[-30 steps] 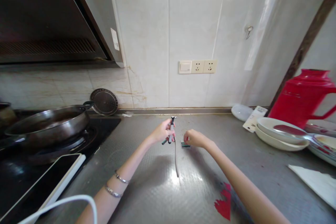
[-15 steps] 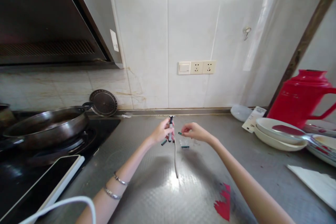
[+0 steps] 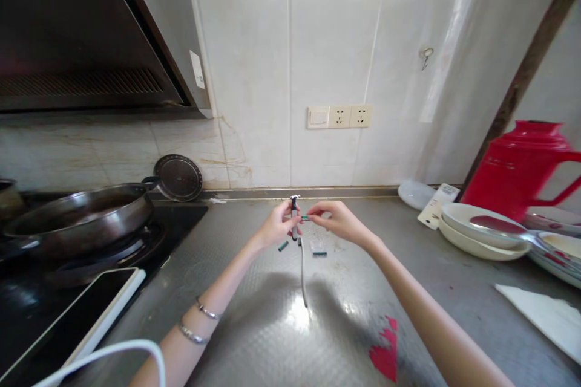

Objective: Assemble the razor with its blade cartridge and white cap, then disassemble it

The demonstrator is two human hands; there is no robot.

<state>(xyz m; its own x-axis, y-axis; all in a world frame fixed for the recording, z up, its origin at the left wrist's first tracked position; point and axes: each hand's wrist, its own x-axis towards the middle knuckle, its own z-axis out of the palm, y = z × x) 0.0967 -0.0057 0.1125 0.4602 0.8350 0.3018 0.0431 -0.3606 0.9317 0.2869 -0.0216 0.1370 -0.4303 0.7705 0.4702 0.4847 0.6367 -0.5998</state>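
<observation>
Upright between the fingers of my left hand (image 3: pixel 276 225) is a small black and grey device (image 3: pixel 294 217) with a silvery top. My right hand (image 3: pixel 334 221) pinches a small green cylinder (image 3: pixel 305 217), its end close to the device; whether they touch is too small to tell. On the metal counter below lie a second green cylinder (image 3: pixel 283 246), left of the device, and a third green cylinder (image 3: pixel 319 253), to the right beside some clear plastic. A thin grey strip (image 3: pixel 304 278) runs from under the device toward me.
At the left are a pan (image 3: pixel 82 217) on the stove and a white-edged phone-like slab (image 3: pixel 91 314) with a white cable. On the right stand a red jug (image 3: pixel 521 169) and stacked bowls (image 3: pixel 485 242). A red scrap (image 3: pixel 385 354) lies in front.
My right hand has moved left and slightly up, bringing the green cylinder close to the device. My left hand has shifted slightly up with the device.
</observation>
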